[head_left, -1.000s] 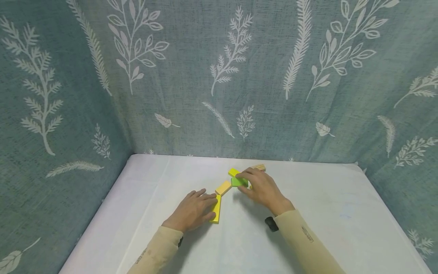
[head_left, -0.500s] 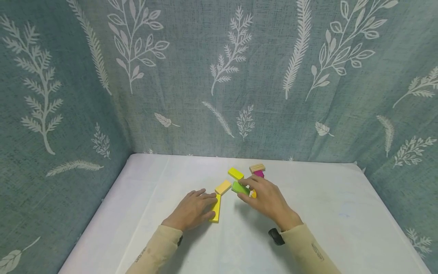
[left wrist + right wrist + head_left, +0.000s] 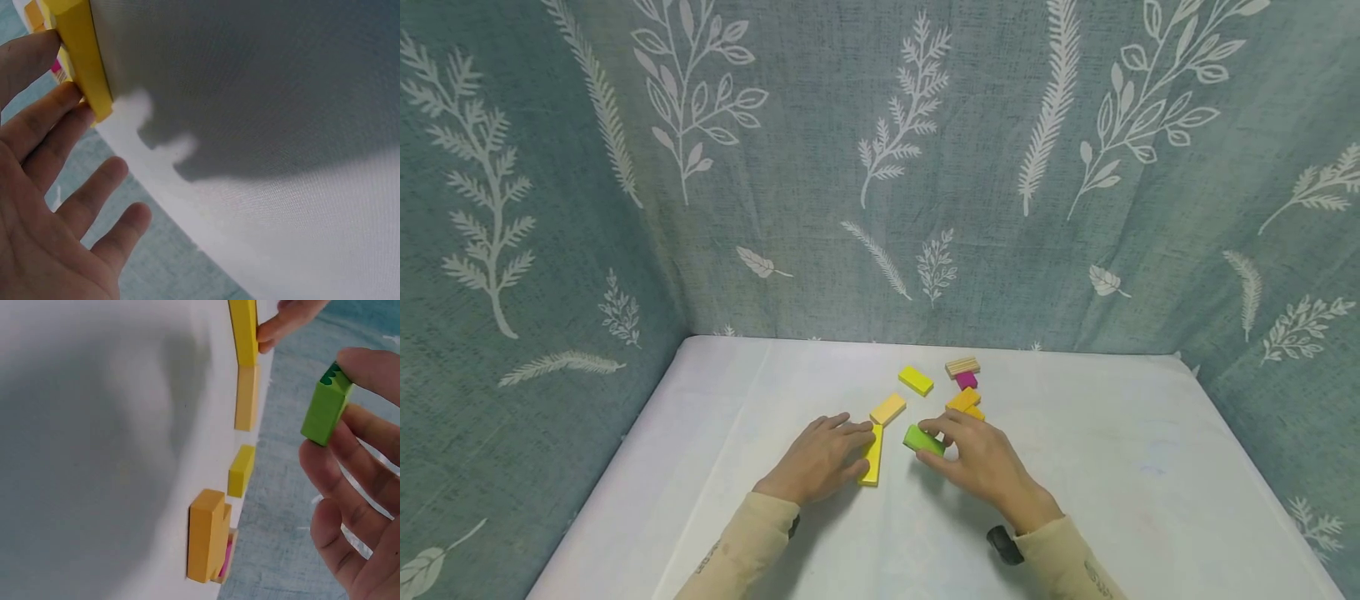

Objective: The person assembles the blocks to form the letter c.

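My right hand (image 3: 977,454) pinches a small green block (image 3: 922,440) between thumb and fingers, with a shadow on the cloth below it. In the right wrist view the green block (image 3: 326,405) shows a dark green pattern on its end. My left hand (image 3: 820,458) lies at the left side of a long yellow block (image 3: 872,458), thumb and fingertips touching that side, fingers fairly straight. The left wrist view shows the yellow block (image 3: 84,53) with the other fingers spread beside it. A pale orange block (image 3: 888,409) meets the yellow block's far end.
Behind lies a short yellow block (image 3: 916,381). Beyond my right hand are orange blocks (image 3: 964,400), a magenta block (image 3: 966,380) and a striped wooden piece (image 3: 962,367). The white cloth-covered table (image 3: 1120,467) ends at a leaf-patterned curtain (image 3: 820,192).
My right hand has drawn the green block toward me, away from the short yellow block, and tilted it. The orange, magenta and striped pieces have come into sight. My left hand stays put.
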A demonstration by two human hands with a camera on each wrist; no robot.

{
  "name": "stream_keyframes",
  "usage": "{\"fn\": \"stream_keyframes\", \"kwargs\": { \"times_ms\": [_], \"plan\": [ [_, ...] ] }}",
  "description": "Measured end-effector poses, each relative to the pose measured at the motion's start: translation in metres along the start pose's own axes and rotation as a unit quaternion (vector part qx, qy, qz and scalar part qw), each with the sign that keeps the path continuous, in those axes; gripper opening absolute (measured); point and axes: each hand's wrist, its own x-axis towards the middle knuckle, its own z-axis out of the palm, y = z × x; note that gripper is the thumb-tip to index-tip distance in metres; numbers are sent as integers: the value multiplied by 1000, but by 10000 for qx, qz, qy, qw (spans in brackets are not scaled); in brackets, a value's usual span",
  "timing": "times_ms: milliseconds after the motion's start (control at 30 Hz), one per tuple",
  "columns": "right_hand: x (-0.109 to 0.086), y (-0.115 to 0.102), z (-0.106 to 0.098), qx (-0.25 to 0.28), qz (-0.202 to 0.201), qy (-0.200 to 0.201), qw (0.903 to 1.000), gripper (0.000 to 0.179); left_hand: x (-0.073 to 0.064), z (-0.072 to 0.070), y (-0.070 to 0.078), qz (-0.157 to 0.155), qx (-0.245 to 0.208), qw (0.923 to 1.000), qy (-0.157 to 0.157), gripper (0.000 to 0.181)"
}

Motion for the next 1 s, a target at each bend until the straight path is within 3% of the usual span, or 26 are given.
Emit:
{"fn": "stream_keyframes", "kwargs": {
  "times_ms": [300, 667, 1000],
  "plan": [
    [-11, -12, 9, -93, 87, -570, 9983, 33, -1, 0, -1, 13, -30, 10000, -4, 38],
    [-17, -20, 21, -61, 276, -1627, 9863, 34, -2, -1, 0, 39, -55, 10000, -8, 37],
    [-19, -19, 25, -312, 46, -1837, 9825, 38, 1, 1, 1, -4, -16, 10000, -23, 35]
  ]
}}
